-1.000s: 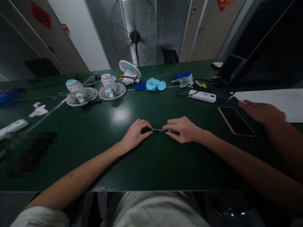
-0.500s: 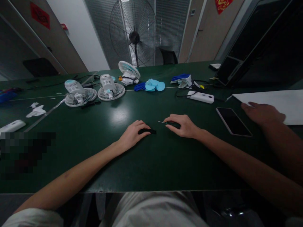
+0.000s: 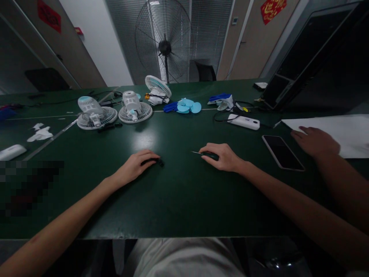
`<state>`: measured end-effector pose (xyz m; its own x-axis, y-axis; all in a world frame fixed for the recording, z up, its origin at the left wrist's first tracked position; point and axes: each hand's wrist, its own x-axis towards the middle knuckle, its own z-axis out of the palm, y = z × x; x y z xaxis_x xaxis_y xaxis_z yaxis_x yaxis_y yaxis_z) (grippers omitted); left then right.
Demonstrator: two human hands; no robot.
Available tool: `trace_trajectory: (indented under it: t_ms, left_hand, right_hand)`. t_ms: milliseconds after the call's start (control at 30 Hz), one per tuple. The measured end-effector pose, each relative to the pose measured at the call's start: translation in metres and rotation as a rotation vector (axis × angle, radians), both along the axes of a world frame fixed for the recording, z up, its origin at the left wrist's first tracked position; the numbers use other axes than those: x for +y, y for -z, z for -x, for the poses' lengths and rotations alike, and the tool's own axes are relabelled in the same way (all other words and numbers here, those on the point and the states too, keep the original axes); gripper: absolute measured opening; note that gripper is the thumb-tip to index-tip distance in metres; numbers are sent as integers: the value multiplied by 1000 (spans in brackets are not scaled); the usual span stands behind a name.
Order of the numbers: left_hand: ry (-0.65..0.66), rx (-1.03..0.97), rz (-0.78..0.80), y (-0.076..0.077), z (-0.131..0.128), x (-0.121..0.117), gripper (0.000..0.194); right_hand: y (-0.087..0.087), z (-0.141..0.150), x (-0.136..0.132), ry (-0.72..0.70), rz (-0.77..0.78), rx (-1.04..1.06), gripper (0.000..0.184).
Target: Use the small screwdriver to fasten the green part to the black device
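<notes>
My left hand (image 3: 137,164) rests on the green table, its fingers closed around a small black object (image 3: 160,162) whose end sticks out past the fingertips; its kind is hidden by the grip. Across from it, to the right, my right hand (image 3: 226,157) grips a screwdriver (image 3: 211,156) by its dark handle. The thin metal shaft points left, towards the left hand, and lies apart from the black object. Bare tabletop shows between the two hands.
Upturned white fans (image 3: 132,105) and blue fan blades (image 3: 187,105) stand further back. A phone (image 3: 283,152), a white power bank-like case (image 3: 244,121) and work gloves (image 3: 223,101) lie right. Another person's hand (image 3: 318,141) touches white paper (image 3: 353,130).
My left hand has slid left with the black object, away from the screwdriver. My right hand stays nearly where it was, still gripping the screwdriver.
</notes>
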<state>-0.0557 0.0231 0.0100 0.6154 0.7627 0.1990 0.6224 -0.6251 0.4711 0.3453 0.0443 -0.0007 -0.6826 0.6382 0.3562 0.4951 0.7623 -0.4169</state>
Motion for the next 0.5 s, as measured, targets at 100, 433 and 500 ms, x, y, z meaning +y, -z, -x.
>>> trace_trajectory:
  t_ms: [100, 433, 500]
  left_hand:
    - [-6, -4, 13, -2, 5, 4, 33]
    - [-191, 63, -33, -7, 21, 13, 35]
    - [-198, 67, -43, -6, 22, 13, 34]
  right_hand:
    - [0, 0, 0, -4, 9, 4, 28]
    - [0, 0, 0, -2, 15, 2, 29]
    - [1, 0, 1, -5, 8, 0, 29]
